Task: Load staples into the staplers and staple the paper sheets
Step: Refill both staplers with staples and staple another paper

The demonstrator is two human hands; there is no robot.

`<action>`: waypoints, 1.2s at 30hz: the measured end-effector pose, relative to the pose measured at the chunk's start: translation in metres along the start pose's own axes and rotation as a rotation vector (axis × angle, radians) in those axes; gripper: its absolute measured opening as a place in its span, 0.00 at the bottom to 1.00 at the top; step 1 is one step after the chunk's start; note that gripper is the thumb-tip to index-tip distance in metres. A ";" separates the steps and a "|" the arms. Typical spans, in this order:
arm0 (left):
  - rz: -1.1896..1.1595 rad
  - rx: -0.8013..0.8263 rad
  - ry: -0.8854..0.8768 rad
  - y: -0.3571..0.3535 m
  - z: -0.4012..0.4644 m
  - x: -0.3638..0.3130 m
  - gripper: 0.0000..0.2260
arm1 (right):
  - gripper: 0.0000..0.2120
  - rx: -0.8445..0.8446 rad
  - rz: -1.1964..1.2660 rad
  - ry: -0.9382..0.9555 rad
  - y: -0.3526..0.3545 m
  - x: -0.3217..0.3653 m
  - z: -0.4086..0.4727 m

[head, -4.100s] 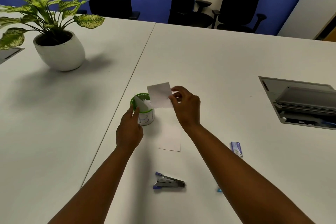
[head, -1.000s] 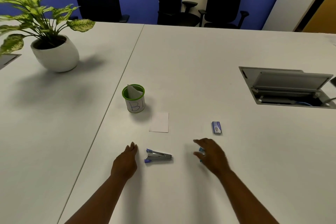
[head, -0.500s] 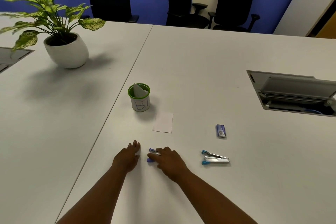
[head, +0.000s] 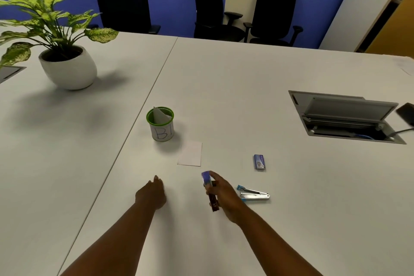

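Head view: the right hand point(head: 224, 197) grips a purple stapler point(head: 209, 188) lifted off the white table point(head: 246, 87); motion blur hides the stapler's detail, and its lower end shows only as a dark shape. The left hand point(head: 152, 192) rests on the table with fingers relaxed, holding nothing. A second, light-blue stapler point(head: 254, 194) lies just right of the right hand, partly covered by it. A staple box point(head: 259, 162) lies beyond it. A paper sheet point(head: 190, 153) lies flat beside a green-rimmed cup point(head: 161, 126) containing folded paper.
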State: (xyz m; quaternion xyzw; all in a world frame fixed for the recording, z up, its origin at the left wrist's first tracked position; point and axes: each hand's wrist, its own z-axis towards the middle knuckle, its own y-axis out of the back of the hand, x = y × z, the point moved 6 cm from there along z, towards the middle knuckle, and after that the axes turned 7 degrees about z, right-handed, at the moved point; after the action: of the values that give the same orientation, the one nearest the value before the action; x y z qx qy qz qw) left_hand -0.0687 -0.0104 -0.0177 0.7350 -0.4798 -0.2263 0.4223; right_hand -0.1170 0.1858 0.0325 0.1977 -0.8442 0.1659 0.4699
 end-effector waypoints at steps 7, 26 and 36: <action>-0.057 -0.007 0.060 0.004 -0.001 -0.005 0.26 | 0.20 0.070 0.665 -0.063 0.014 0.030 -0.032; -0.036 -0.005 0.019 0.004 -0.002 0.000 0.26 | 0.20 0.284 0.876 0.033 -0.007 0.058 -0.048; -0.020 -0.015 0.011 0.004 0.000 -0.001 0.26 | 0.19 0.284 0.933 0.030 -0.005 0.063 -0.049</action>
State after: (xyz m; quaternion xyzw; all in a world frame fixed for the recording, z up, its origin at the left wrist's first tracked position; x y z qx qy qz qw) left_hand -0.0710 -0.0100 -0.0144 0.7379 -0.4683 -0.2299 0.4282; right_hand -0.1087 0.1929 0.1114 -0.1421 -0.8048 0.4753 0.3260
